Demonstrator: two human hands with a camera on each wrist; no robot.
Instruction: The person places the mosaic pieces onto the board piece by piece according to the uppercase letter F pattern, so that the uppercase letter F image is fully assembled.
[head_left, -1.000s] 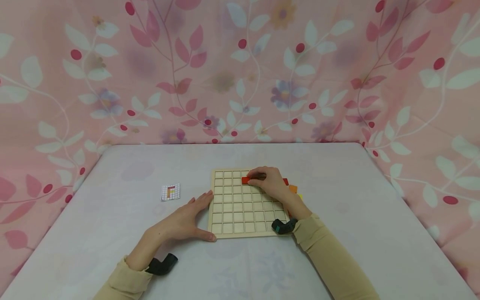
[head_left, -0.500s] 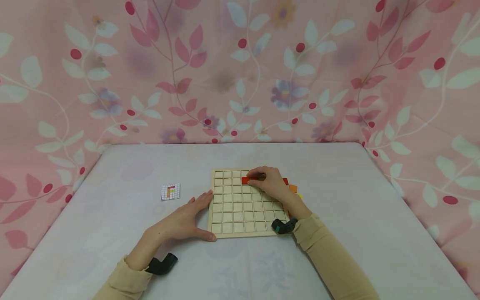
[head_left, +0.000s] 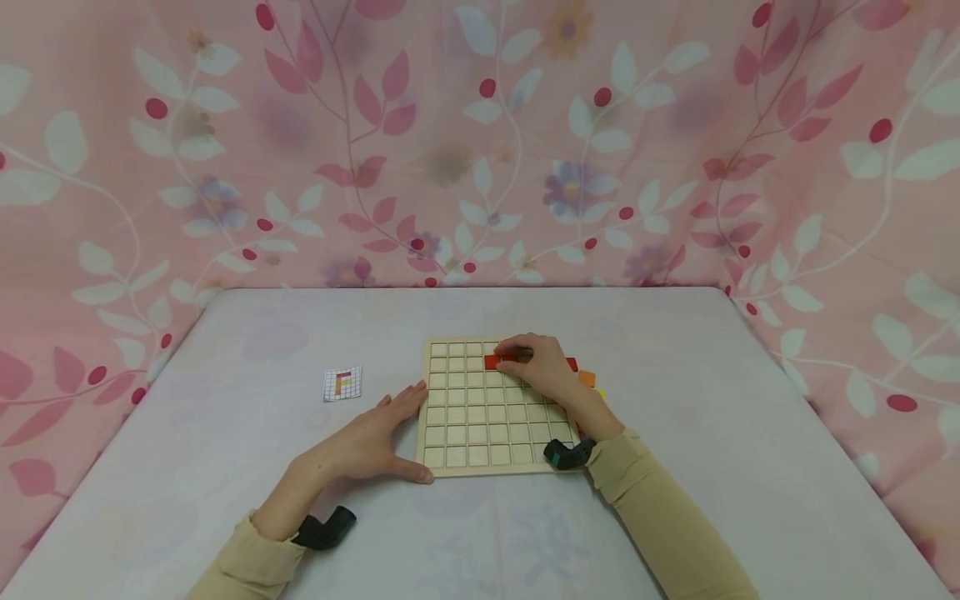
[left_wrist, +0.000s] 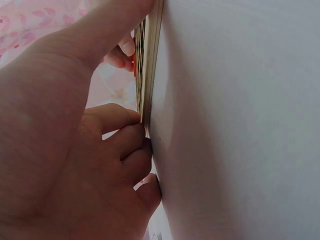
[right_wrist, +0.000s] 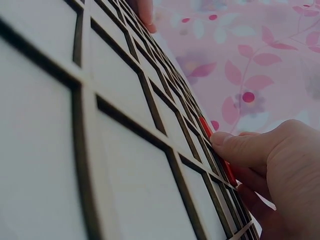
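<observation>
A pale wooden grid board (head_left: 476, 414) lies on the table. The left hand (head_left: 360, 442) is spread along its left edge, fingertips and thumb touching the frame; in the left wrist view the fingers (left_wrist: 132, 155) rest at the board's side (left_wrist: 149, 75). Over the board's upper part, the right hand (head_left: 546, 367) pinches a red piece (head_left: 492, 362) lying in the second row from the top. The right wrist view has the thumb of the right hand (right_wrist: 280, 170) against the red piece (right_wrist: 206, 128); the other fingers are partly hidden.
A small card with a coloured grid pattern (head_left: 342, 384) lies left of the board. Beyond the right edge, partly covered by the right hand and forearm, are a red piece (head_left: 572, 364), an orange piece (head_left: 587, 379) and a yellow piece (head_left: 600, 392). Floral cloth hangs behind the table.
</observation>
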